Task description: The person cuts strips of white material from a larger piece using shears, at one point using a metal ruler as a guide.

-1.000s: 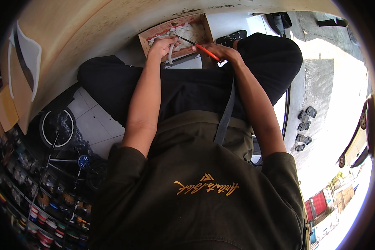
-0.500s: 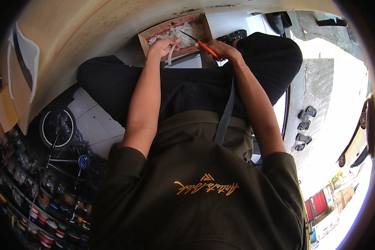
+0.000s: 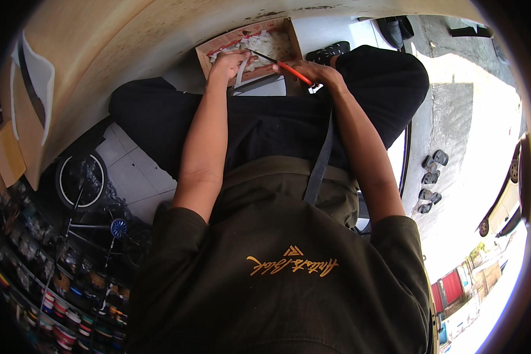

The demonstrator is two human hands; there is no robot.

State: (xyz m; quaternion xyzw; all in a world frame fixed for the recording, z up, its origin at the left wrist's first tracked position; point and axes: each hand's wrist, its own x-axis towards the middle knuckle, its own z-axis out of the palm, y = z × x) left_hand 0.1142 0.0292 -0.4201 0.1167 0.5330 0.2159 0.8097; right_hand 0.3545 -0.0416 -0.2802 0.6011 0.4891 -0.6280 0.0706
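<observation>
In front of me my left hand (image 3: 231,62) pinches a narrow white strip (image 3: 241,73), which hangs down from its fingers. My right hand (image 3: 320,73) is closed round the orange-red handles of a pair of scissors (image 3: 295,72). A dark blade points left, its tip close to my left fingertips. Both hands are over the near side of a shallow cardboard box (image 3: 297,39). Many small white cut pieces (image 3: 272,43) lie inside it. The strip's upper end is partly hidden by my fingers.
My crossed legs in dark trousers lie just below the box, near a pale wall (image 3: 118,53). A patterned shoe or sandal (image 3: 329,53) is right of the box. At left are a small wheel (image 3: 81,180) and stacked cardboard (image 3: 9,154). Several pairs of sandals (image 3: 431,177) lie outside at right.
The scissors have shifted slightly left and down, bringing the blade tip nearer my left fingers. My left hand has barely moved and still holds the strip.
</observation>
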